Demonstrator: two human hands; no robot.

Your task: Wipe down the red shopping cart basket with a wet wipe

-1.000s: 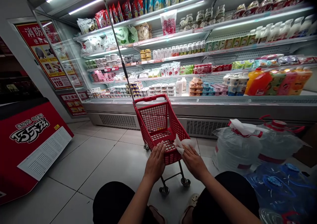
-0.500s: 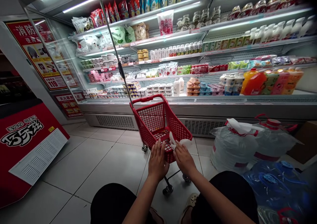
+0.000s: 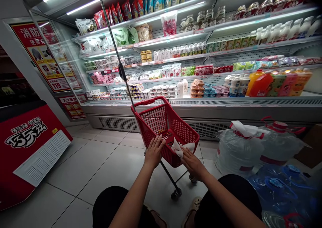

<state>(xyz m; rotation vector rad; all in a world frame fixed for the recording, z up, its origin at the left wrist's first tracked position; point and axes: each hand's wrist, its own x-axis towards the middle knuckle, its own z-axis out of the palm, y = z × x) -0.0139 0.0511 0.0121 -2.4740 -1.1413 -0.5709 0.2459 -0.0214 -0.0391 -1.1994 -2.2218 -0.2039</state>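
A small red shopping cart (image 3: 156,120) with a tall metal pole stands on the tiled floor in front of me. My left hand (image 3: 153,151) grips the cart's near left rim, fingers curled over the edge. My right hand (image 3: 191,159) presses a white cloth (image 3: 179,148) against the cart's near right rim. My knees in dark trousers show at the bottom of the view.
A lit refrigerated shelf unit (image 3: 201,102) full of dairy, drinks and snacks runs behind the cart. Large water jugs (image 3: 241,150) in plastic sit on the floor at right. A red freezer chest (image 3: 27,147) stands at left. Pale floor tiles (image 3: 100,167) lie between.
The cart has turned and tipped, its front wheel nearer me. My left hand went from flat on the cart's front to gripping its rim. The right hand and cloth shifted slightly right along the rim.
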